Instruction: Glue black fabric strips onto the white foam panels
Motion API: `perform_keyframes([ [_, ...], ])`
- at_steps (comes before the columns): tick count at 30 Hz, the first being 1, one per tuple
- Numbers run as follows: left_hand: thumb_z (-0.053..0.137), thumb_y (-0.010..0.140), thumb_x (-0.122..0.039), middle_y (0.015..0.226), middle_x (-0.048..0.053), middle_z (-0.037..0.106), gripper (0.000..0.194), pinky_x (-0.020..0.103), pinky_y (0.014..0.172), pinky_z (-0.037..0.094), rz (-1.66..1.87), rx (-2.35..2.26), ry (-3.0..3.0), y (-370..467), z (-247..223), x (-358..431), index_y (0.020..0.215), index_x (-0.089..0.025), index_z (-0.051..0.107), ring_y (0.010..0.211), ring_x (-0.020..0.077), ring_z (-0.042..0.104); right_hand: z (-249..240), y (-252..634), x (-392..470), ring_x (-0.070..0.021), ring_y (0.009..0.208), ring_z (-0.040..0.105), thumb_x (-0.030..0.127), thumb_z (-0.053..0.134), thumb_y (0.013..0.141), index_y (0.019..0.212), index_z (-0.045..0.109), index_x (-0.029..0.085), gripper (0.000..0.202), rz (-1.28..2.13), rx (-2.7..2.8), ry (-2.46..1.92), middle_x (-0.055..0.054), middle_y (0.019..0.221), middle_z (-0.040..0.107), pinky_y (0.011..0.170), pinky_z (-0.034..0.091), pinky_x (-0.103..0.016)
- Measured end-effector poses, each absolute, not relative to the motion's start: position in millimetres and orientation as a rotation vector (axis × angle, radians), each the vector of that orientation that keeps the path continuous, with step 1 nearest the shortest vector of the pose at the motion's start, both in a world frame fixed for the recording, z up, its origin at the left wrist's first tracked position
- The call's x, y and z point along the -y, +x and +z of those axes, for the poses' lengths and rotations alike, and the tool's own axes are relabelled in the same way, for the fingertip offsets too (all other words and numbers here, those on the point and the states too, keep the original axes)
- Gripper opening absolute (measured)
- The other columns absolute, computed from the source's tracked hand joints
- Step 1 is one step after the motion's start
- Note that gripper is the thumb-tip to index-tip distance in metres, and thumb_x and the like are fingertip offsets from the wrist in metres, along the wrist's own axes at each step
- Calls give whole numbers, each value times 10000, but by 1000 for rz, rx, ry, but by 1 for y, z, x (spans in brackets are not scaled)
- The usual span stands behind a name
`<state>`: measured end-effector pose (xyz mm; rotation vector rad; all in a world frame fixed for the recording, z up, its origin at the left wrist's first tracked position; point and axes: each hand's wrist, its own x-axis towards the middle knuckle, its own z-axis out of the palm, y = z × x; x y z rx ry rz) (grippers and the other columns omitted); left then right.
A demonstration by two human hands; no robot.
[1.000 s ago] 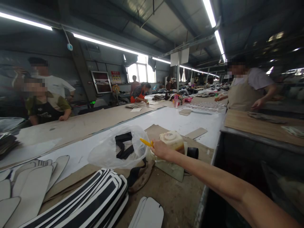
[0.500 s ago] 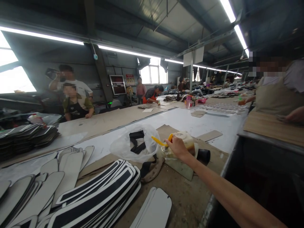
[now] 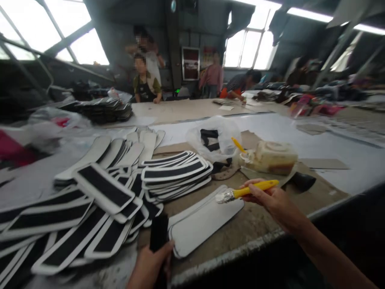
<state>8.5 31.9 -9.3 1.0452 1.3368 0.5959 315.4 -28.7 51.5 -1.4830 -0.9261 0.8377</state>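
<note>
My right hand grips a yellow-handled brush, its pale, caked bristles over the white rounded panels at the table's front. At the lower middle, my left hand is closed round a black strip, the thumb at the panels' left end. Behind the brush lies a glue-stained plastic container with a second yellow handle at its mouth. White-edged black pieces are stacked left of the panels, and more lie in a loose heap farther left.
A clear plastic bag with black pieces sits behind the stack. A black cup-like object lies right of the container. The table's front edge runs up to the right. Several people are across the table.
The view has turned left and down. My right hand has come from the container to over the white panels with the brush. My left hand has entered, holding the black strip.
</note>
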Motion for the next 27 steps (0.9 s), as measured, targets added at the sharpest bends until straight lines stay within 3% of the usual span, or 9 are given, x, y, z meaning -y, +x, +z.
perform_keyframes([
  [2, 701, 655, -428, 383, -64, 432, 340, 236, 387, 353, 597, -1274, 973, 6, -17, -34, 562, -170, 500, 344, 88, 405, 47, 285, 32, -259, 966, 633, 488, 610, 834, 989, 626, 157, 366, 989, 989, -1417, -110, 1042, 651, 833, 548, -363],
  [5, 727, 583, -424, 393, -59, 456, 331, 243, 377, 359, 614, -1255, 906, 4, -21, -36, 587, -178, 507, 339, 90, 394, 41, 252, 30, -247, 955, 634, 467, 574, 867, 1000, 631, 171, 330, 1131, 1071, -1391, -95, 1057, 632, 847, 541, -362],
  [14, 697, 606, -374, 392, -43, 465, 287, 217, 359, 335, 637, -1235, 901, 6, -13, -32, 551, -173, 500, 336, 87, 410, 25, 225, 18, -233, 884, 658, 483, 567, 865, 1021, 611, 167, 355, 1258, 1149, -1421, -93, 1031, 641, 811, 547, -362],
  [27, 695, 629, -353, 364, -50, 459, 258, 237, 390, 373, 691, -1321, 871, 8, -21, -29, 582, -167, 523, 344, 101, 416, 32, 269, 22, -229, 859, 647, 524, 511, 848, 964, 617, 189, 370, 878, 1330, -1764, -81, 998, 625, 763, 540, -323],
])
